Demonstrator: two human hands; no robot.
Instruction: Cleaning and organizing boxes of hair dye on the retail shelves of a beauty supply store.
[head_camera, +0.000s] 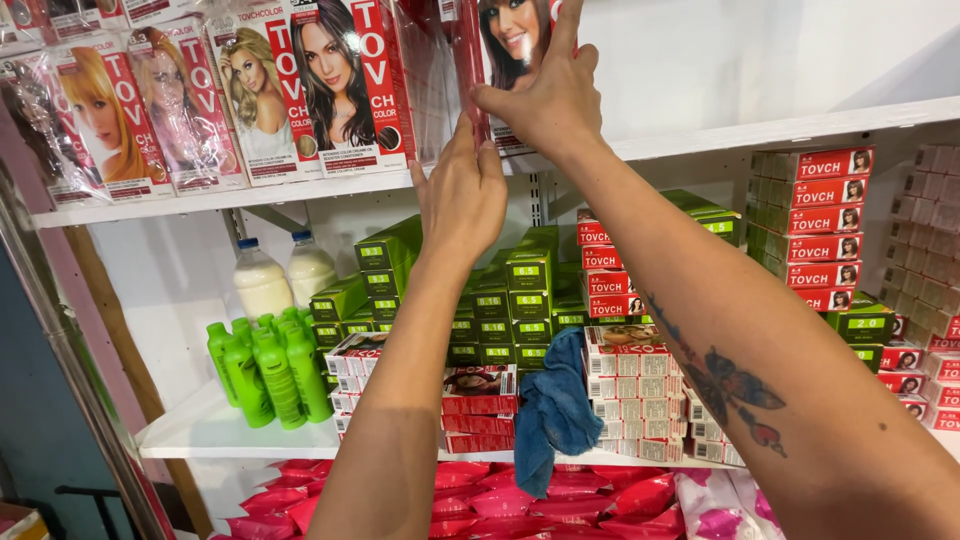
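- Head view: white shelves (300, 190) against a white wall, stacked with glossy cardboard boxes.
- Right hand (545, 95) is clamped on a flat red hair-dye box (500, 40) standing upright on the top shelf, thumb in front, fingers behind.
- Left hand (462, 195) lies flat and loose, fingertips at the shelf edge just below that box.
- Below: smooth green plastic bottles (265, 370), 2 milky white bottles (285, 275), a crumpled blue cloth (555, 405).

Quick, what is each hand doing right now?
Left hand: open, fingers flat against the upper shelf edge, holding nothing.
Right hand: closed on a red hair-dye box on that shelf.
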